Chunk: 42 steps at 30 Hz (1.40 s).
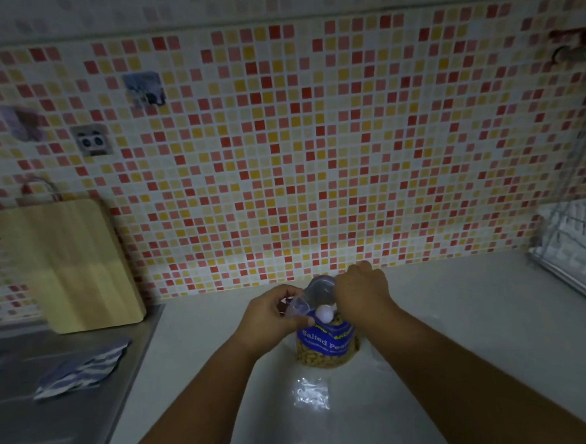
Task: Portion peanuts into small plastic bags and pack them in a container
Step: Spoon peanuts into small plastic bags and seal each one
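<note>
Blue peanut pack [326, 340] stands upright under both hands; left hand [273, 314] pinches a clear bag [298, 307], right hand [361, 293] grips a scoop [319, 286] beside it.

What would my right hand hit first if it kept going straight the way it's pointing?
Most likely the tiled wall. Your right hand, gripping a clear plastic scoop over the peanut pack, points forward and slightly left, with nothing else showing in that line; depth is unclear.

Clear glossy plastic bag [310, 394] glinting nearer than left hand [273, 317]; matt wood board [71, 266], dull metal sink [30, 433], soft cloth [84, 366] sitting left of it; smooth counter [463, 331] gleaming
</note>
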{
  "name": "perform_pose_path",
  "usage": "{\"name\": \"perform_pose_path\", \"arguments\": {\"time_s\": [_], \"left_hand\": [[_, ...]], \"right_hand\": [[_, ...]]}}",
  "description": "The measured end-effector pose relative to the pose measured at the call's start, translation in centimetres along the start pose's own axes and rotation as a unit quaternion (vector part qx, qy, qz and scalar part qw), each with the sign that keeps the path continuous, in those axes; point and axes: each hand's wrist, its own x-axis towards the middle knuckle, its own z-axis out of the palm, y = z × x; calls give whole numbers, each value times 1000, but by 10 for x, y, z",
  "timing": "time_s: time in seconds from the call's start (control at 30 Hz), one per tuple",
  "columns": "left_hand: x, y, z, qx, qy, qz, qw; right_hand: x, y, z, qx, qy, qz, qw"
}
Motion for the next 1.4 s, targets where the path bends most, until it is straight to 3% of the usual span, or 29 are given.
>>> {"name": "perform_pose_path", "arguments": {"time_s": [0.1, 0.37, 0.83, 1.03, 1.23, 1.4], "left_hand": [[6, -1, 1, -13, -8, -6, 1000], [9, -4, 2, -15, -17, -15, 1000], [5, 1, 2, -22, -23, -32, 999], [3, 2, -6, -24, 34, -38, 998], [5, 6, -7, 63, 47, -11, 997], [11, 16, -3, 128, 31, 7, 991]], "right_hand": [[-2, 2, -3, 41, 23, -15, 999], [6, -7, 2, 154, -79, 40, 984], [20, 7, 16, 312, -59, 180, 931], [33, 29, 15, 256, -132, 159, 944], [34, 43, 0, 102, -245, 87, 960], [42, 54, -4, 55, -256, 85, 961]]}}
